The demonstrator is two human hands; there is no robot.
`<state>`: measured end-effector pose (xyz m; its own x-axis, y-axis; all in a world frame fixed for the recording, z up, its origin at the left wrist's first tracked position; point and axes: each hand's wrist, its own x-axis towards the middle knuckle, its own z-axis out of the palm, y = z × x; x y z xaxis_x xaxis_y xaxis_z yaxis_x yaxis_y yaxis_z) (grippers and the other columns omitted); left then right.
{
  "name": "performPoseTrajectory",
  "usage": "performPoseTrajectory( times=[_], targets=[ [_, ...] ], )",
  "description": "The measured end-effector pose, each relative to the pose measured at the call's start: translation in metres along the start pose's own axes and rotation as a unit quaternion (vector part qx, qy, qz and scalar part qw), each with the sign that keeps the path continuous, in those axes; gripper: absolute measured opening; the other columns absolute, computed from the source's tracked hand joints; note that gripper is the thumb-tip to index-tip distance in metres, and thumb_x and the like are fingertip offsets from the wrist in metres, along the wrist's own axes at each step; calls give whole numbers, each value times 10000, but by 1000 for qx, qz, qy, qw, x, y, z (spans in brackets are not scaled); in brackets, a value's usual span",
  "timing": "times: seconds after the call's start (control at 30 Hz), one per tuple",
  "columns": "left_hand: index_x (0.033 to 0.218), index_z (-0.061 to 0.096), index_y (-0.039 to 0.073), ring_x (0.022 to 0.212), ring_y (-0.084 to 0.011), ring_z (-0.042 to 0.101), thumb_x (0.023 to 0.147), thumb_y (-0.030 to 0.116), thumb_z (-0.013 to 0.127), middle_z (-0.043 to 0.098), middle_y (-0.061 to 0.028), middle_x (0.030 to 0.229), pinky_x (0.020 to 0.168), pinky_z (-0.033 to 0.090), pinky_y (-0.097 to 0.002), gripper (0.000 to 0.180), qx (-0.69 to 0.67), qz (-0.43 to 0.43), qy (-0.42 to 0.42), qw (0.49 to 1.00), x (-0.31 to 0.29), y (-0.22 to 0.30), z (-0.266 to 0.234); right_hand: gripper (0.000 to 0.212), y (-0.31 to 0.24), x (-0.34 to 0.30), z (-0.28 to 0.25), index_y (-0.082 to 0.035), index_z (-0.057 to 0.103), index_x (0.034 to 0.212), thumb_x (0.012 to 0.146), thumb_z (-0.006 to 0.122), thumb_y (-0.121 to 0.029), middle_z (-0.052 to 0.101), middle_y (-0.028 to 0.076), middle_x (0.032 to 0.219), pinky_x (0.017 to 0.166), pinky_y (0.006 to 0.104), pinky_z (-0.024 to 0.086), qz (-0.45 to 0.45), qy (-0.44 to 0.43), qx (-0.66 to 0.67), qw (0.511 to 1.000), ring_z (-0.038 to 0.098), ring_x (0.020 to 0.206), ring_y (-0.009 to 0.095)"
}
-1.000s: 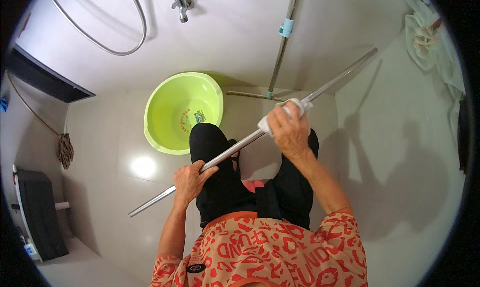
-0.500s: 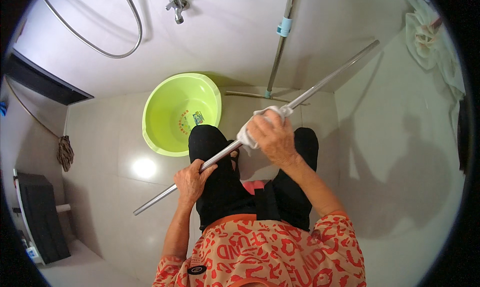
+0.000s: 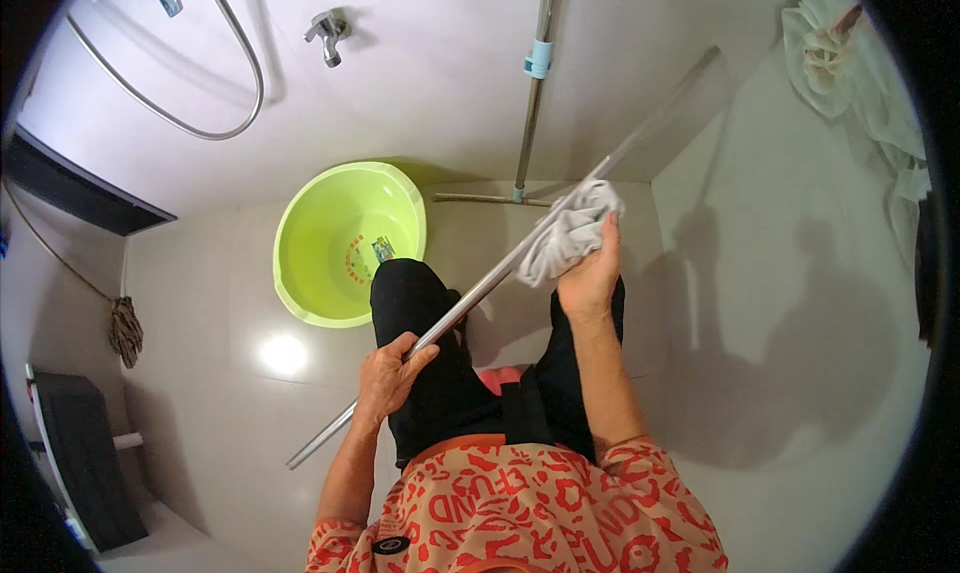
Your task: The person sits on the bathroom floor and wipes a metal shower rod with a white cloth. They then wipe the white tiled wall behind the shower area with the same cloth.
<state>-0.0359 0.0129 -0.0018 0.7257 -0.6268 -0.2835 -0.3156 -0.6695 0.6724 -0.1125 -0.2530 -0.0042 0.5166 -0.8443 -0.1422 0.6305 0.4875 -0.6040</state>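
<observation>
A long shiny metal pole (image 3: pixel 487 282) slants from lower left to upper right across my knees. My left hand (image 3: pixel 391 376) is wrapped round its lower part, over my left thigh. In my right hand (image 3: pixel 592 273) lies a crumpled whitish cloth (image 3: pixel 572 235), pressed against the side of the pole above the middle. The thumb points up along the cloth, and the other fingers are mostly hidden beneath it. The pole's far end is blurred near the wall.
A light green basin (image 3: pixel 318 243) stands on the tiled floor by my left knee. Another metal pole with a blue collar (image 3: pixel 538 61) and a crossbar leans on the wall. A tap (image 3: pixel 328 37) and a shower hose (image 3: pixel 258 83) are up left; whitish fabric (image 3: pixel 828 58) hangs far right.
My right hand has turned from lying over the pole to holding the cloth from its right side, thumb up. The pole is tilted more steeply. The view has shifted slightly.
</observation>
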Motion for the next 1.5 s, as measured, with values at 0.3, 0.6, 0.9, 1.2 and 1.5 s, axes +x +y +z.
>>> performPoseTrajectory(
  times=[0.3, 0.6, 0.9, 1.2, 1.5],
  targets=[
    [713, 502, -9, 528, -171, 310, 880, 393, 591, 328, -121, 549, 485, 343, -347, 445, -103, 19, -68, 992, -6, -7, 2, 486, 26, -61, 8, -73, 338, 1241, 829, 595, -34, 511, 122, 1102, 814, 316, 504, -26, -19, -142, 989, 557, 961, 183],
    [697, 514, -6, 479, -178, 354, 852, 363, 640, 395, -109, 512, 459, 349, -348, 419, -39, 16, -51, 998, -31, -25, -7, 497, -40, 16, -12, 12, 391, 1202, 787, 641, -97, 557, 134, 1029, 696, 312, 539, -68, 3, -140, 988, 602, 856, 191],
    [699, 515, 9, 453, -289, 457, 845, 363, 639, 469, -171, 523, 470, 385, -387, 402, 20, 36, -9, 999, -32, -24, 2, 343, -25, -1, -12, -5, 530, 1111, 805, 646, -105, 597, 75, 980, 718, 296, 522, 26, -14, -34, 999, 596, 846, 157],
    [695, 513, 24, 461, -340, 484, 829, 352, 656, 486, -175, 515, 466, 391, -399, 382, 43, 42, 26, 998, -28, -2, 0, 270, 9, -63, 13, -45, 528, 1069, 818, 624, -73, 584, 65, 949, 737, 301, 523, 129, -36, -48, 990, 590, 816, 158],
    [711, 519, 31, 457, -305, 479, 827, 356, 661, 484, -159, 524, 467, 394, -389, 373, 12, 54, 8, 998, -37, 3, -5, 253, -28, -35, 6, -57, 560, 988, 751, 647, -33, 585, 68, 924, 696, 330, 543, 59, -45, -84, 994, 601, 827, 179]
  ],
)
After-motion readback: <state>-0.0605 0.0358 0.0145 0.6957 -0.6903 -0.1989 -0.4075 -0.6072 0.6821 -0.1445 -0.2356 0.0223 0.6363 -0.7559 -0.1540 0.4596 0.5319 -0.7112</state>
